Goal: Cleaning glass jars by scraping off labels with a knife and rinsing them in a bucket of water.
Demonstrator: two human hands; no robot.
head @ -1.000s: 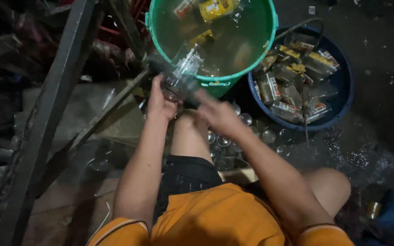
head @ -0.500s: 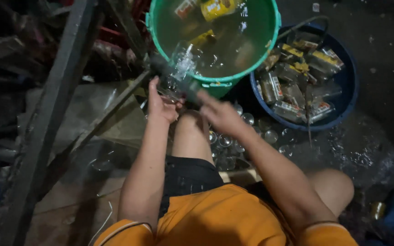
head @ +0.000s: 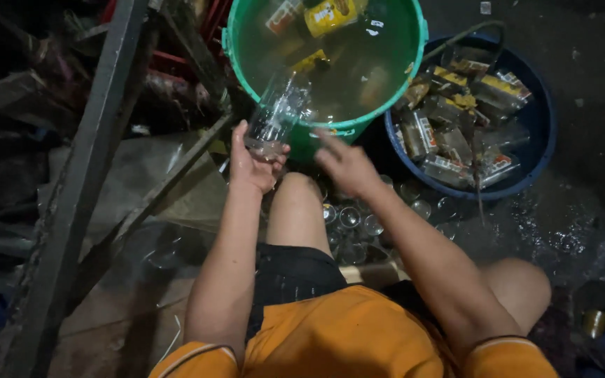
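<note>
Left hand: our left hand is wrapped around the base of a clear glass bottle — fingers curled and pressed against the glass, thumb on the near side.
Bottle: it tilts up and away from us, its upper end over the near-left rim of the green bucket; it looks wet and empty, though we cannot tell for sure.
Right hand: our right hand hangs free just beside the bottle, at the bucket's near rim — fingers stretched forward and loosely together, gripping nothing; it is blurred.
Green bucket: full of murky water, with a yellow-labelled bottle and other bottles lying in it towards the far edge.
Blue tub: right of the bucket and touching it, packed with labelled glass bottles lying on their sides.
Ground between our knees: a cluster of clear bottles standing upright, mouths up, just below both hands.
Left edge of view: a dark metal beam runs diagonally past our left arm.
Floor: wet and dark at the right.
</note>
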